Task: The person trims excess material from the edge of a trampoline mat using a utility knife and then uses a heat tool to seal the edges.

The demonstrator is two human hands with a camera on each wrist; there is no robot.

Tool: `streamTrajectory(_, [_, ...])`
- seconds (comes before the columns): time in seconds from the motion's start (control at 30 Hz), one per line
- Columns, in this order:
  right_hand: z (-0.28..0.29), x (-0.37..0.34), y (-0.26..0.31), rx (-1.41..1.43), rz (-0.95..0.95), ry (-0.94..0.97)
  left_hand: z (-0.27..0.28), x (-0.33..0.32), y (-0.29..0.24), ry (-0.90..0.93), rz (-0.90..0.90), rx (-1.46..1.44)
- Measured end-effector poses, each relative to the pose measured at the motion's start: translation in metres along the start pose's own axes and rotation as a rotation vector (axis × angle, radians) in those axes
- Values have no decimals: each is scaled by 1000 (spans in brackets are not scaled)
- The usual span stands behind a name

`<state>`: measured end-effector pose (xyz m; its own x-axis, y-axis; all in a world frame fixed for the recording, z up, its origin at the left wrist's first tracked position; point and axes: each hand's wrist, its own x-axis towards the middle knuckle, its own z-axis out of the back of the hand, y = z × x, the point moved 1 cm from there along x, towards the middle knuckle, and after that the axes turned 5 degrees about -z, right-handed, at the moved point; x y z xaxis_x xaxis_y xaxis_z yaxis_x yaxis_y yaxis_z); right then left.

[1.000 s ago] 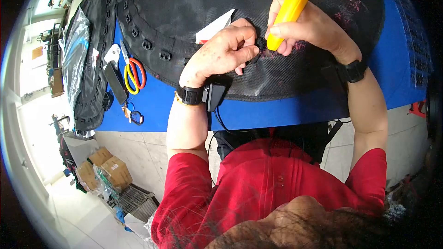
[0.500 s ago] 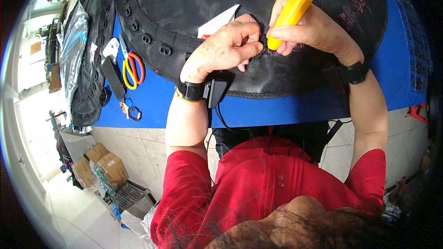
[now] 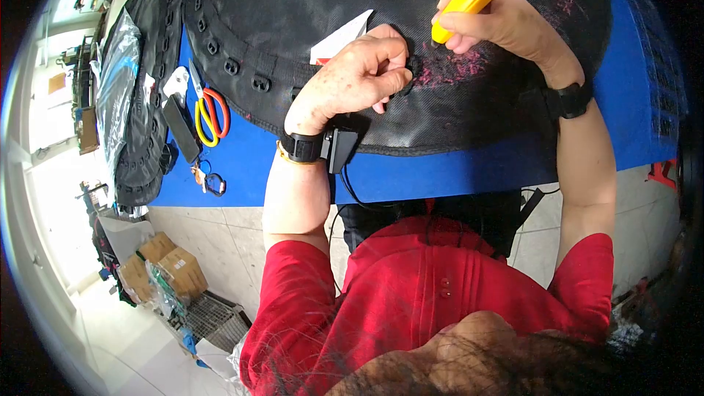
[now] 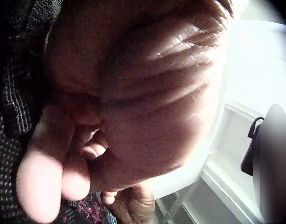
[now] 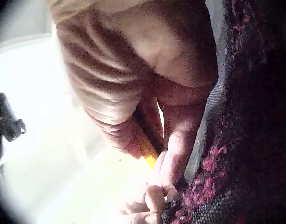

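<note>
A black trampoline mat (image 3: pixel 345 11) with grey "Fitness Trampoline" lettering lies on the blue table. My left hand (image 3: pixel 352 77) rests on it with thumb and fingers curled in, pinching a dark bit of the mat beside a patch of pink thread fuzz (image 3: pixel 455 66); the left wrist view has the curled fingers (image 4: pixel 40 186) close against the woven fabric. Up and to the right, my right hand (image 3: pixel 495 22) grips a chunky yellow tool (image 3: pixel 473 0), held slanted with its narrow end toward the mat. What its tip looks like is hidden.
Scissors with red and yellow handles (image 3: pixel 213 117), a dark phone-like slab (image 3: pixel 181 128) and a key ring (image 3: pixel 215 183) lie on the table's left. Another black mat (image 3: pixel 150 103) under clear plastic (image 3: pixel 121 73) stands farther left. A white paper piece (image 3: pixel 343 38) sits behind my left hand.
My right hand, with the yellow tool, has lifted away from my left hand, up and to the right, uncovering pink fuzz. My left hand stays nearly in place.
</note>
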<state>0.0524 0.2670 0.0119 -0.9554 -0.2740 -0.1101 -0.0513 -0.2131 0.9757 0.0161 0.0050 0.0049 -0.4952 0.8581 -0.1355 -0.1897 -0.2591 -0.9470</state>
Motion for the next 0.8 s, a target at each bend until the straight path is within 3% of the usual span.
streamTrajectory(0.3, [-6, 0, 2, -9, 4, -38, -7, 3, -8, -63, 50, 90])
streamTrajectory(0.57, [-5, 1, 3, 10, -1, -22, -5, 2, -6, -14, 26, 44])
streamTrajectory(0.8, [-8, -4, 10, 91, -21, 125, -2, 3, -3, 18, 37, -12])
